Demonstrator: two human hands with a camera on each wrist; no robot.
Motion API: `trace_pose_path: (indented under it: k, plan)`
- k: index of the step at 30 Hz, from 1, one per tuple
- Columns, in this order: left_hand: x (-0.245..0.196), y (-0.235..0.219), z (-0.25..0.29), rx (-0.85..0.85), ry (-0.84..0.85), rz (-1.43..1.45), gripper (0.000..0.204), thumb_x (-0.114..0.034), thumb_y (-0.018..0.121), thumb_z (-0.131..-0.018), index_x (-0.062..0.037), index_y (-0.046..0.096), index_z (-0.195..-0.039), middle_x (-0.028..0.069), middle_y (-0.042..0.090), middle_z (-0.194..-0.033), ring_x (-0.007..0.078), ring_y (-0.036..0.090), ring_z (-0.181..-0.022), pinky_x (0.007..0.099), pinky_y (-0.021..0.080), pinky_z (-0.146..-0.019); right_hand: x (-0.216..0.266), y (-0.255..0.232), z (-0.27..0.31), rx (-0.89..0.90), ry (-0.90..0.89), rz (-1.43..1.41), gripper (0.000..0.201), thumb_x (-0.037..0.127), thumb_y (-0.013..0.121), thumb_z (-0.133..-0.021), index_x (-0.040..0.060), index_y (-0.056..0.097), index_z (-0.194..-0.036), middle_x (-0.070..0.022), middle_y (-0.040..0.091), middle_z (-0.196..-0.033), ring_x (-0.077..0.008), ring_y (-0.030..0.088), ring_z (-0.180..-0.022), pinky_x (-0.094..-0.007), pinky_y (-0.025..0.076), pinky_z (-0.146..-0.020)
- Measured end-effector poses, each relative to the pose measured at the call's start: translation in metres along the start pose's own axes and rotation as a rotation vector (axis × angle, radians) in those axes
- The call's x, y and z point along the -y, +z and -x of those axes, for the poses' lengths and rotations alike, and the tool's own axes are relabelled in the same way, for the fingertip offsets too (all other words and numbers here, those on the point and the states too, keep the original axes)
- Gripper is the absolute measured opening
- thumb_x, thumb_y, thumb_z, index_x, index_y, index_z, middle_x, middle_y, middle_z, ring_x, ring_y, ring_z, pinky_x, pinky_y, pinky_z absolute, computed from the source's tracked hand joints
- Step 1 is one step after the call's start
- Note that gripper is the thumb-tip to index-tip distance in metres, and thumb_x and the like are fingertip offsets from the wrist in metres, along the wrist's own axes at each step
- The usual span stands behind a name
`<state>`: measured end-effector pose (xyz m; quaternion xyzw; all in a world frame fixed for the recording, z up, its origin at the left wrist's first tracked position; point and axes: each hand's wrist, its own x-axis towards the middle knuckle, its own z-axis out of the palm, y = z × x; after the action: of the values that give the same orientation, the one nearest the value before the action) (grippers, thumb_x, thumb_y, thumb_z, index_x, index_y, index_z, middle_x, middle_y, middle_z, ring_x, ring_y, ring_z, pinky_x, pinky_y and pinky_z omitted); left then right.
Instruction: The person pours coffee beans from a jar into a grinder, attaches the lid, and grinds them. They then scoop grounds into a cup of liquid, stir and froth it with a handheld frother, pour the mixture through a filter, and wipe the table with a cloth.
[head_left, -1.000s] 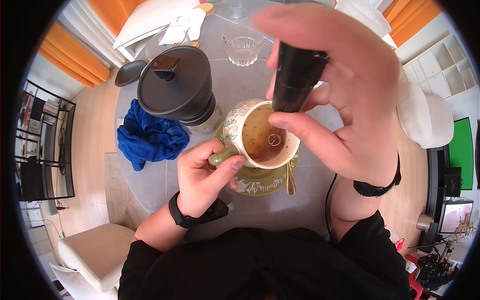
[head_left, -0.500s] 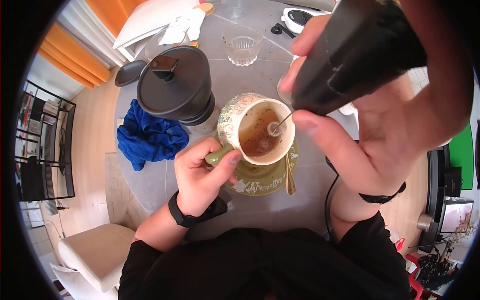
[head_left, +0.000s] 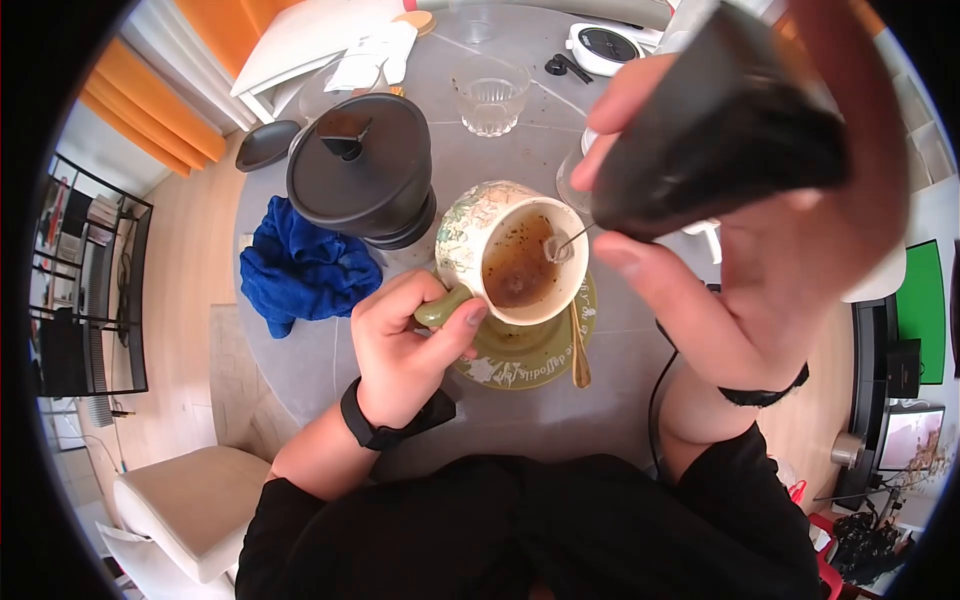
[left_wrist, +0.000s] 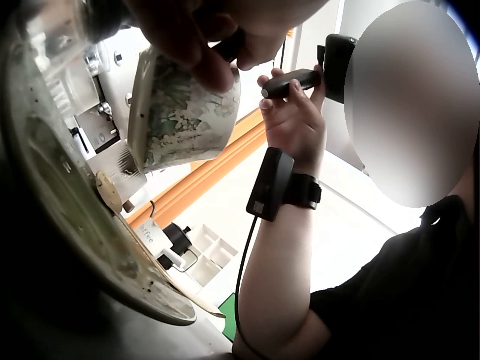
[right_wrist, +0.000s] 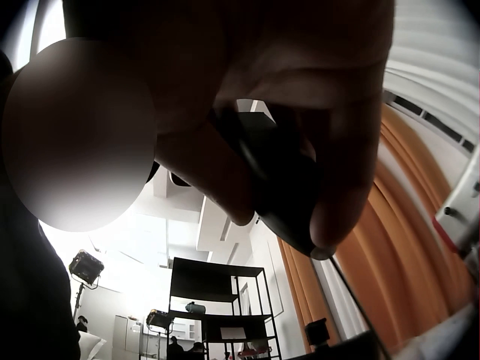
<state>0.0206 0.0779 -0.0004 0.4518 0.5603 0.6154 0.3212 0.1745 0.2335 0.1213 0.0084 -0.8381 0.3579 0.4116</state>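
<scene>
A crumpled blue cloth (head_left: 310,270) lies by the left edge of the grey table (head_left: 610,415). Just beside it, farther in, stands a black lidded vessel (head_left: 355,175). The left hand (head_left: 405,340) pinches the green handle (head_left: 443,307) of a patterned mug (head_left: 468,235) — tilted, brown speckled liquid (head_left: 520,270) inside — and holds it above a green plate (head_left: 525,375) near the table's front edge. A clear glass (head_left: 492,105) stands toward the far edge. A spoon (head_left: 580,360) rests at the plate's right rim. Rightmost, the right hand (head_left: 745,290) grips a black frother (head_left: 710,150) between thumb and fingers — its wire whisk (head_left: 558,249) within the mug.
</scene>
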Motion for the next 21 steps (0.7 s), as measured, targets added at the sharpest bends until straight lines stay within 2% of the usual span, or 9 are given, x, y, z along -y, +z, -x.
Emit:
trace_pose_path:
  k: [1, 3, 7, 9, 11, 12, 13, 21]
  plan:
    - [0.0, 0.0, 0.0, 0.001, 0.0, 0.0, 0.027, -0.006, 0.077, -0.088, 0.0003, 0.056, -0.073, 0.0044, 0.062, -0.074, 0.0098, 0.066, -0.058, 0.022, 0.045, -0.048, -0.012, -0.013, -0.005, -0.003, -0.005, -0.002, 0.061, -0.014, 0.07, -0.07, -0.0059, 0.058, -0.129, -0.0182, 0.065, -0.121, -0.0214, 0.069, -0.096, -0.0287, 0.061, -0.068]
    - [-0.001, 0.001, 0.0, -0.005, 0.004, -0.015, 0.027, -0.006, 0.078, -0.087, 0.0004, 0.056, -0.073, 0.0044, 0.061, -0.074, 0.0094, 0.065, -0.057, 0.022, 0.045, -0.048, 0.009, -0.006, 0.01, -0.011, -0.013, -0.008, 0.061, -0.013, 0.07, -0.07, -0.0061, 0.058, -0.129, -0.0184, 0.065, -0.121, -0.0214, 0.069, -0.096, -0.0287, 0.06, -0.068]
    - [0.002, 0.002, 0.0, -0.011, -0.002, 0.0, 0.027, -0.005, 0.079, -0.087, 0.0007, 0.056, -0.073, 0.0044, 0.061, -0.074, 0.0092, 0.065, -0.057, 0.0221, 0.045, -0.048, 0.008, 0.01, 0.008, -0.017, -0.022, -0.017, 0.061, -0.013, 0.071, -0.07, -0.0063, 0.058, -0.129, -0.0187, 0.065, -0.121, -0.0215, 0.069, -0.096, -0.0287, 0.06, -0.068]
    - [0.002, 0.001, 0.0, -0.02, 0.004, 0.017, 0.027, -0.004, 0.079, -0.086, 0.0009, 0.056, -0.073, 0.0044, 0.061, -0.074, 0.0091, 0.065, -0.058, 0.0222, 0.045, -0.047, 0.005, -0.004, 0.008, -0.013, -0.029, -0.022, 0.061, -0.013, 0.071, -0.07, -0.0065, 0.058, -0.129, -0.0188, 0.065, -0.121, -0.0216, 0.069, -0.095, -0.0287, 0.06, -0.068]
    - [0.002, 0.001, -0.001, -0.022, -0.002, 0.012, 0.027, -0.004, 0.079, -0.086, 0.001, 0.056, -0.073, 0.0043, 0.061, -0.074, 0.009, 0.065, -0.058, 0.0222, 0.045, -0.047, 0.007, 0.011, 0.009, -0.01, -0.035, -0.032, 0.061, -0.013, 0.071, -0.07, -0.0066, 0.057, -0.129, -0.019, 0.065, -0.121, -0.0216, 0.069, -0.095, -0.0287, 0.06, -0.068]
    - [0.001, 0.0, -0.001, -0.018, -0.005, 0.004, 0.027, -0.003, 0.079, -0.085, 0.001, 0.056, -0.073, 0.0043, 0.061, -0.074, 0.009, 0.065, -0.058, 0.0222, 0.046, -0.047, -0.001, -0.006, 0.003, -0.01, -0.038, -0.037, 0.061, -0.013, 0.071, -0.07, -0.0067, 0.057, -0.129, -0.0191, 0.065, -0.121, -0.0216, 0.069, -0.095, -0.0287, 0.06, -0.068]
    - [0.001, 0.001, -0.001, -0.019, -0.006, 0.004, 0.027, -0.003, 0.079, -0.085, 0.001, 0.056, -0.073, 0.0043, 0.061, -0.074, 0.009, 0.065, -0.058, 0.0222, 0.046, -0.047, -0.003, 0.005, 0.003, -0.012, -0.043, -0.04, 0.061, -0.013, 0.071, -0.07, -0.0067, 0.057, -0.129, -0.0191, 0.065, -0.121, -0.0216, 0.069, -0.095, -0.0287, 0.06, -0.068]
    - [0.0, 0.002, 0.0, -0.01, 0.007, 0.008, 0.027, -0.003, 0.078, -0.086, 0.0005, 0.055, -0.074, 0.0042, 0.061, -0.075, 0.0095, 0.066, -0.059, 0.0225, 0.048, -0.048, -0.006, -0.009, 0.008, -0.033, -0.076, -0.062, 0.062, -0.013, 0.071, -0.07, -0.0072, 0.057, -0.13, -0.0198, 0.065, -0.12, -0.0218, 0.07, -0.095, -0.0287, 0.06, -0.068]
